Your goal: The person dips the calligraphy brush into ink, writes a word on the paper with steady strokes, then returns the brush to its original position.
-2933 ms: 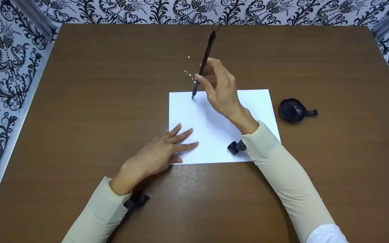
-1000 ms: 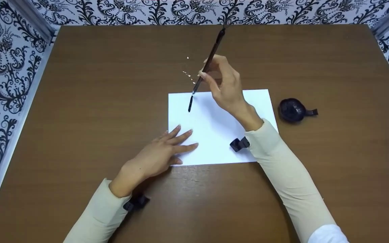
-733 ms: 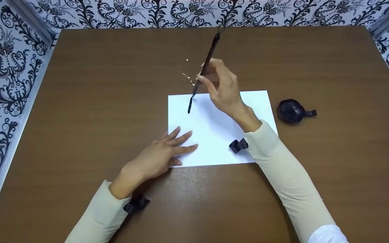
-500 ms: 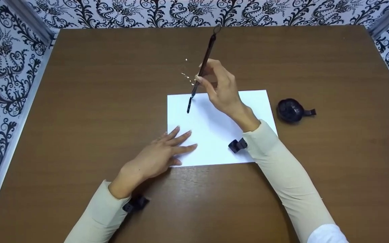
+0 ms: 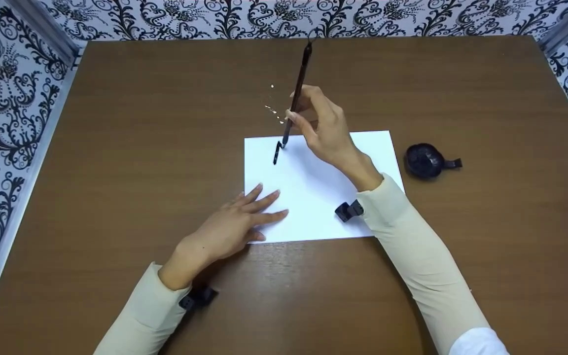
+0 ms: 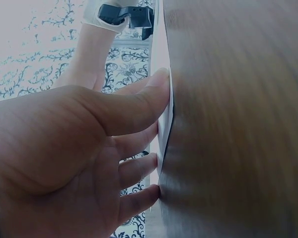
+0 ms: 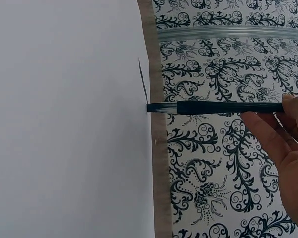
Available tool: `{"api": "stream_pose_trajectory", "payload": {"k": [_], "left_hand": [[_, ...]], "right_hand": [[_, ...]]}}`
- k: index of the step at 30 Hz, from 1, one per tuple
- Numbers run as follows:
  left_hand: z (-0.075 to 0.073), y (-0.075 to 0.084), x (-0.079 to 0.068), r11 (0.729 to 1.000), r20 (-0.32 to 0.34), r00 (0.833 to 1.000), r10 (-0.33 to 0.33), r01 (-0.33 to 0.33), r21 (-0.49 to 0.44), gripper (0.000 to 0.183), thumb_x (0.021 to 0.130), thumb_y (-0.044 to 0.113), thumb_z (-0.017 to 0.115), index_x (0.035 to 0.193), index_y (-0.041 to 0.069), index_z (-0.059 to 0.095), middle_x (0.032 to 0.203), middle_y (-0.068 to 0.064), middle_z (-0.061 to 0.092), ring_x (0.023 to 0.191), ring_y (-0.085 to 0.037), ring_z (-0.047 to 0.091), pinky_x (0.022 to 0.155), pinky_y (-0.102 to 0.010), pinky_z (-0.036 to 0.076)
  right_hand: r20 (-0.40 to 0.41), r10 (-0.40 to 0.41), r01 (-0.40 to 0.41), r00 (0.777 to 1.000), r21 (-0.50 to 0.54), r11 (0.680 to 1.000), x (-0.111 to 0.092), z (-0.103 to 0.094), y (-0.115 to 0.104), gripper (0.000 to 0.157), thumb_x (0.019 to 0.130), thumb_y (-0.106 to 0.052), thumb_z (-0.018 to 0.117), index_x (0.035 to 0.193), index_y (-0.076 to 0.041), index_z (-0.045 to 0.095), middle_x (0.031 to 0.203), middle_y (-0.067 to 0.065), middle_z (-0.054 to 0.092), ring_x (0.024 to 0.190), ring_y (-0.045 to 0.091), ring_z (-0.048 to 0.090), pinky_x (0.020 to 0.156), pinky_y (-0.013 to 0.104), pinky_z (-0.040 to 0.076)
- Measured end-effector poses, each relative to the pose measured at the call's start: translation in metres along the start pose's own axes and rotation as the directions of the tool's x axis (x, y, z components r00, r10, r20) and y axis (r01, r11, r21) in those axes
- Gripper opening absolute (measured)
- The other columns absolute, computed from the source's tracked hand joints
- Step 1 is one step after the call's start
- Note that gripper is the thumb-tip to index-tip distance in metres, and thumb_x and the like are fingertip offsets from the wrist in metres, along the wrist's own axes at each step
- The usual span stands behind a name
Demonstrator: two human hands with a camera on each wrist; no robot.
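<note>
My right hand (image 5: 327,128) pinches a dark paintbrush (image 5: 297,81) by its handle between thumb and fingers, over the upper left of a white sheet of paper (image 5: 318,207). The brush stands nearly upright, its top leaning slightly right. In the right wrist view, the paintbrush (image 7: 213,107) has a metal collar and dark bristles that meet the paper (image 7: 69,124). A short black painted line (image 5: 276,155) slants down just left of the tip. My left hand (image 5: 227,224) lies with spread fingers on the sheet's lower left corner; its thumb rests by the edge in the left wrist view.
A small dark bowl with a short handle (image 5: 425,161) stands right of the sheet. Several tiny pale specks (image 5: 274,111) show on the brown table (image 5: 116,148) beyond the paper. Patterned wall covering (image 5: 264,19) borders the back and sides.
A black downstroke has appeared on the formerly blank sheet. The brush tip has since shifted slightly right from its top, leaving a short joined mark. The left hand stays in place.
</note>
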State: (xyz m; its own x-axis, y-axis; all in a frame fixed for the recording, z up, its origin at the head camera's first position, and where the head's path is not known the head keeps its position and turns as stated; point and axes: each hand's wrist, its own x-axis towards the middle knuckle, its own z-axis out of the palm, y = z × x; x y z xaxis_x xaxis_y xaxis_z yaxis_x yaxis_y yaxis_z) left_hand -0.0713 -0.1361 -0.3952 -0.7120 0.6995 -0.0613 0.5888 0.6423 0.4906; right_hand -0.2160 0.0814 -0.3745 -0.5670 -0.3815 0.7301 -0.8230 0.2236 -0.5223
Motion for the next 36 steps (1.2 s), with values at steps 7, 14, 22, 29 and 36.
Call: {"api": "stream_pose_trajectory", "payload": {"k": [7, 14, 22, 29, 36], "left_hand": [[0.000, -0.001, 0.000, 1.000, -0.002, 1.000, 0.000, 0.000, 0.007, 0.055, 0.090, 0.013, 0.067, 0.141, 0.023, 0.049, 0.154, -0.004, 0.028, 0.142, -0.032, 0.017, 0.107, -0.057, 0.025], [0.000, -0.001, 0.000, 1.000, 0.003, 1.000, -0.005, 0.005, -0.006, 0.056, 0.090, 0.013, 0.067, 0.141, 0.024, 0.049, 0.154, -0.004, 0.027, 0.143, -0.031, 0.015, 0.109, -0.056, 0.023], [0.001, -0.001, 0.001, 1.000, 0.004, 1.000, -0.008, 0.008, -0.015, 0.055, 0.090, 0.013, 0.067, 0.141, 0.023, 0.049, 0.154, -0.004, 0.027, 0.143, -0.031, 0.015, 0.108, -0.056, 0.023], [0.000, -0.001, 0.001, 1.000, -0.002, 1.000, 0.008, -0.008, 0.005, 0.054, 0.090, 0.015, 0.066, 0.141, 0.023, 0.050, 0.154, -0.005, 0.028, 0.142, -0.032, 0.017, 0.108, -0.056, 0.024], [0.000, -0.001, 0.000, 0.999, -0.012, 1.000, 0.028, -0.028, 0.023, 0.053, 0.090, 0.016, 0.067, 0.140, 0.022, 0.050, 0.154, -0.006, 0.028, 0.142, -0.033, 0.018, 0.108, -0.055, 0.026]], "right_hand": [[0.042, 0.007, -0.006, 0.999, -0.015, 1.000, 0.002, -0.004, -0.002, 0.026, 0.095, -0.006, 0.058, 0.117, 0.004, 0.049, 0.100, 0.014, 0.060, 0.091, 0.017, 0.062, 0.070, 0.024, 0.054], [0.081, 0.016, -0.015, 0.997, -0.012, 1.000, 0.002, -0.006, -0.004, 0.026, 0.096, -0.007, 0.057, 0.118, 0.002, 0.048, 0.097, 0.015, 0.059, 0.090, 0.016, 0.062, 0.066, 0.025, 0.055], [0.104, 0.033, -0.030, 0.994, -0.036, 0.999, 0.002, -0.009, -0.007, 0.027, 0.096, -0.010, 0.058, 0.119, 0.000, 0.048, 0.096, 0.012, 0.060, 0.089, 0.016, 0.062, 0.062, 0.027, 0.055], [0.134, 0.076, -0.069, 0.988, -0.056, 0.996, 0.002, -0.013, -0.010, 0.027, 0.097, -0.011, 0.057, 0.120, 0.000, 0.049, 0.095, 0.011, 0.061, 0.090, 0.016, 0.063, 0.064, 0.027, 0.055], [0.155, 0.072, -0.064, 0.985, -0.058, 0.996, 0.004, -0.015, -0.011, 0.026, 0.096, -0.010, 0.057, 0.119, -0.001, 0.049, 0.093, 0.009, 0.061, 0.090, 0.015, 0.062, 0.062, 0.023, 0.054]]}}
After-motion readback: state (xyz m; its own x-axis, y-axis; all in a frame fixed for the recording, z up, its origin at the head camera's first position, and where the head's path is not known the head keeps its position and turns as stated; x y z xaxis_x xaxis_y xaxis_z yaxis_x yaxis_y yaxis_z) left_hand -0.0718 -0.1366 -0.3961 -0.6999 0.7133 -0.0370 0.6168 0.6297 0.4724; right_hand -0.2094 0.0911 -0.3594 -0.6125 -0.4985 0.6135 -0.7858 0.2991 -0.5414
